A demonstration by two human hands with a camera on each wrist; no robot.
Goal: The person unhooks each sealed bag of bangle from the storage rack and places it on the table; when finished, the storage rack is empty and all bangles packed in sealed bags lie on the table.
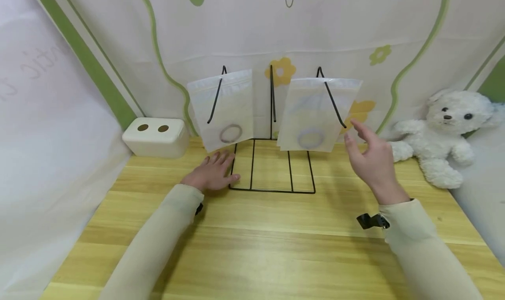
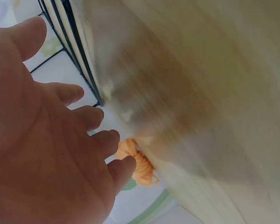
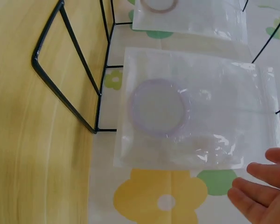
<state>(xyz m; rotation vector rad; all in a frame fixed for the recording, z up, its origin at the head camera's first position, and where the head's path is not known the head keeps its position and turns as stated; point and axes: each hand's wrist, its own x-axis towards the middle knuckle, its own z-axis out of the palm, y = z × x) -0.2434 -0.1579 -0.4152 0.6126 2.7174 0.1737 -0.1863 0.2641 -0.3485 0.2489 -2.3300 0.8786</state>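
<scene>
Shows, at largest scale, a white cloth backdrop (image 1: 339, 32), printed with green wavy lines and yellow and green flowers, hanging behind and to the sides. Before it, a worktop (image 1: 276, 247) of pale yellow wood grain, faintly glossy, darkened by shadows near both forearms. At the far part of this surface, a black wire rack (image 1: 272, 191), with a flat base frame and three raised prongs. At far right, propped against the cloth, a white plush bear (image 1: 438, 137). Hung on the outer prongs, above the wood, a translucent left bag (image 1: 236, 102) and a translucent right bag (image 1: 311, 111). Of the hands, the left hand (image 1: 213, 172) with fingers spread at the base's left side, the right hand (image 1: 372, 162) loosely spread, thumb apart, just beside the right prong's tip; contact not clear. At far left, a white box (image 1: 155, 144) with two brown round spots. Beyond the left fingertips, in the left wrist view, a bundle of orange yarn (image 2: 140, 163). Smallest: a brownish ring (image 3: 161, 11) and a lilac ring (image 3: 134, 107), low inside the left and right bags respectively.
</scene>
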